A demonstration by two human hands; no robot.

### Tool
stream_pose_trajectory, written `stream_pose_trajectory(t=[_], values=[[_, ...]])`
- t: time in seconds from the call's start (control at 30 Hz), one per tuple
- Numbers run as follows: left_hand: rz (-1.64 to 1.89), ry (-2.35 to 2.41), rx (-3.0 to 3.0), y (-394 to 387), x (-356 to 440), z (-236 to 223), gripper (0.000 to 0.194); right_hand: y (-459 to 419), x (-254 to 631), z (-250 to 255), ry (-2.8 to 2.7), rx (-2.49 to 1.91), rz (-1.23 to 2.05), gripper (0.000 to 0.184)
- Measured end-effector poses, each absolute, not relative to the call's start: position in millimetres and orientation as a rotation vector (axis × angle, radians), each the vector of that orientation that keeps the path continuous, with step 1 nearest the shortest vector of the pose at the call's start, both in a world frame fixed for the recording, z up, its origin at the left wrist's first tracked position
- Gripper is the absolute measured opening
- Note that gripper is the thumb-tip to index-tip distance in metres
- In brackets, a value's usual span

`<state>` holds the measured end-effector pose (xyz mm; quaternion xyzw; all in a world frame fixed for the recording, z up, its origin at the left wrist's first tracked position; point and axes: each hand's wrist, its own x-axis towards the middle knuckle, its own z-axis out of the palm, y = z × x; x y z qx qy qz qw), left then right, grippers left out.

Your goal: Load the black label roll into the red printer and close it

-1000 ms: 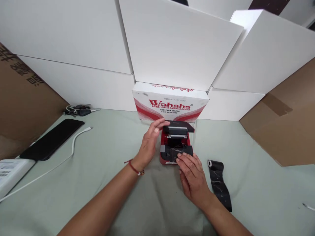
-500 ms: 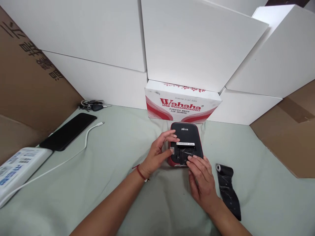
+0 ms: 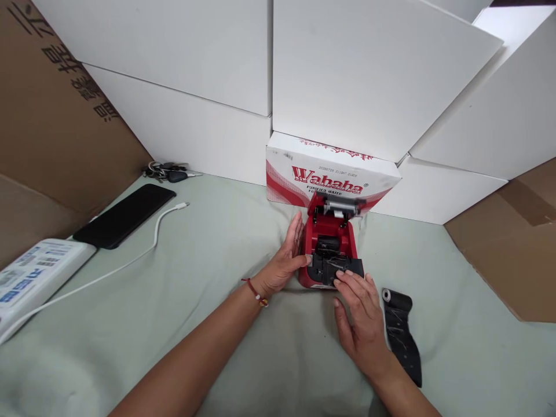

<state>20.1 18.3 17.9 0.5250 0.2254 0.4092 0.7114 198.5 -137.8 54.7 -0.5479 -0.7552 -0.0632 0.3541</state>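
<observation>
A small red and black label printer (image 3: pixel 307 237) stands on the cloth with its lid (image 3: pixel 339 202) raised. Inside its bay lies a black label roll (image 3: pixel 329 243), and a strip from it comes out over the front edge. My left hand (image 3: pixel 287 258) grips the printer's left side, fingers along the wall and thumb on the front corner near a grey button. My right hand (image 3: pixel 360 315) rests its fingertips on the black strip at the front, thumb held apart. Right of that hand, a second black label roll (image 3: pixel 402 330) lies partly unrolled.
A Wahaha water carton (image 3: pixel 286 179) stands right behind the printer, against white boxes (image 3: pixel 186 127). To the left are keys (image 3: pixel 169 172), a black phone (image 3: pixel 125 215), a white cable (image 3: pixel 156 231) and a white power strip (image 3: pixel 43 272). Cardboard (image 3: pixel 499 249) borders the right.
The printer's lid went from open to closed and is now up again, showing the roll inside. My left hand moved from the lid to the left side. The view shifted a little.
</observation>
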Motion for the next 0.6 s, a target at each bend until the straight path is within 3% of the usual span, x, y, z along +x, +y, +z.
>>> stream_pose_trajectory(t=[0.2,0.4,0.5,0.6], values=[[0.919,0.475,1.121,15.4,15.2,19.8,0.098,-118.5,223.0,110.2,-1.936,-1.404,0.284,0.021],[0.951,0.639,1.016,15.2,20.7,40.8,0.092,-39.0,223.9,150.5,-2.192,-1.939,0.360,0.026],[1.072,0.877,0.938,-3.7,11.6,82.2,0.066,0.0,210.2,154.1,-2.466,-2.222,0.266,0.032],[1.050,0.758,0.849,-54.8,-24.0,111.5,0.034,21.1,198.2,152.7,-2.558,-2.298,0.285,0.028]])
